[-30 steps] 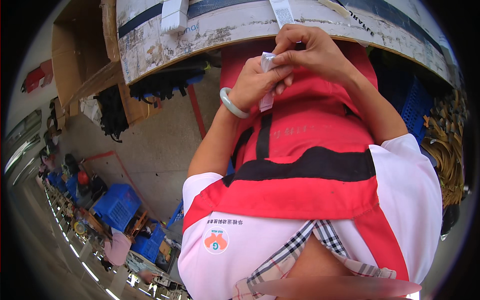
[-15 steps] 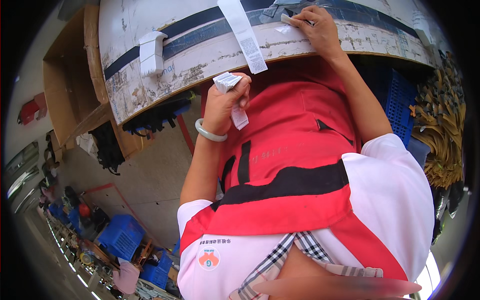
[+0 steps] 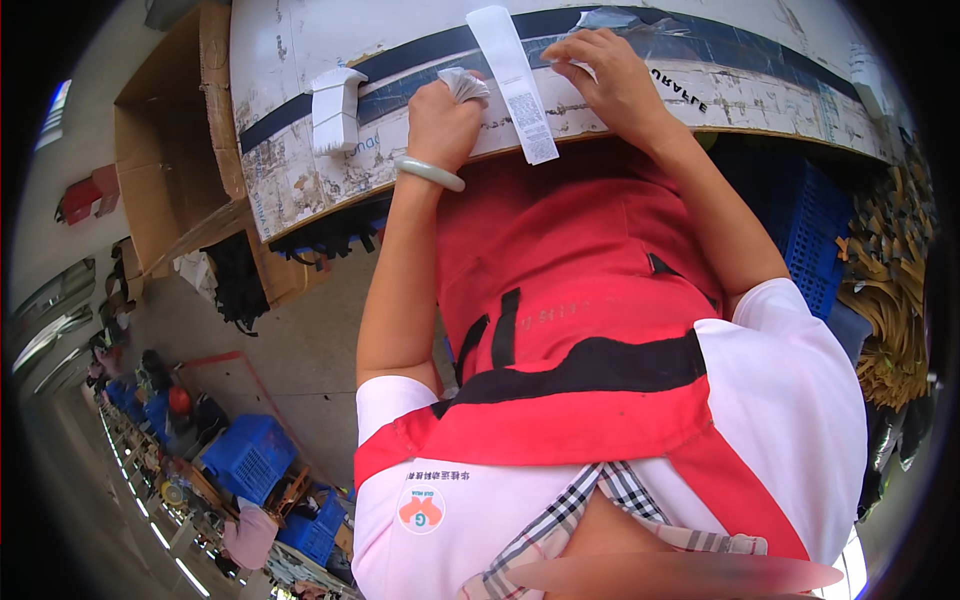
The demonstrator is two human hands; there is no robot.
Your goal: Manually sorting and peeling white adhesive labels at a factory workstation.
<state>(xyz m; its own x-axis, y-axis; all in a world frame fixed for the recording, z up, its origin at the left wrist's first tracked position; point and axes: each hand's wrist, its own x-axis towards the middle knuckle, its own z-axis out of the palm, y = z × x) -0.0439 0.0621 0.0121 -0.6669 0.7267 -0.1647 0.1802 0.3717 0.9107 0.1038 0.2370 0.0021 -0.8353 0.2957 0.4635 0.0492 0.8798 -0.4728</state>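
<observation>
My left hand (image 3: 440, 125), with a pale green bangle on the wrist, is closed around a small crumpled bunch of white paper (image 3: 462, 84) at the edge of the worn white table (image 3: 300, 160). A long white label strip (image 3: 515, 85) hangs over the table edge between my hands. My right hand (image 3: 605, 80) rests flat-fingered on the table top, its fingertips on a clear, shiny piece of film (image 3: 605, 20) lying over a dark band. I wear a red apron (image 3: 570, 300) over a white shirt.
A folded stack of white labels (image 3: 335, 105) lies on the table to the left. A cardboard box (image 3: 175, 150) stands beside the table. Blue crates (image 3: 250, 455) sit on the floor at left, another blue crate (image 3: 805, 225) and bundled tan strips (image 3: 890, 290) at right.
Both hands have moved from my chest up to the table. My right hand reached the table top first; my left hand followed with the paper bunch to the table edge.
</observation>
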